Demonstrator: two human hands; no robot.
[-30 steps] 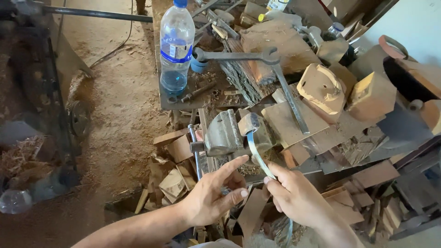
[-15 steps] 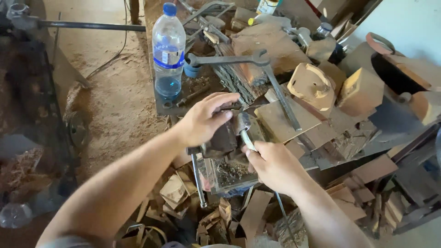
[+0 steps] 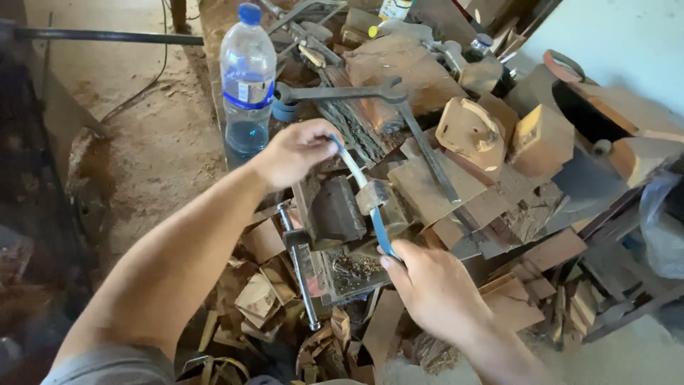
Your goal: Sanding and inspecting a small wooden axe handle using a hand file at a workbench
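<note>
Left hand [image 3: 296,150] has moved off the vise [image 3: 342,210], now pinching strip's [image 3: 363,192] far end; right hand [image 3: 427,285] still grips near end; strip drawn taut over clamped piece.

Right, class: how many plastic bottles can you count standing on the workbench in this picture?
1. The clear plastic bottle with a blue cap stands at the bench's far left edge, beyond the left hand. Clutter at the back could hide others.

A sawdust-strewn dirt floor [image 3: 153,153] stretches beyond a cluttered wooden workbench [image 3: 456,192] piled with timber offcuts [image 3: 541,139], beside a pale plastered wall [image 3: 627,43], in daylight.
</note>
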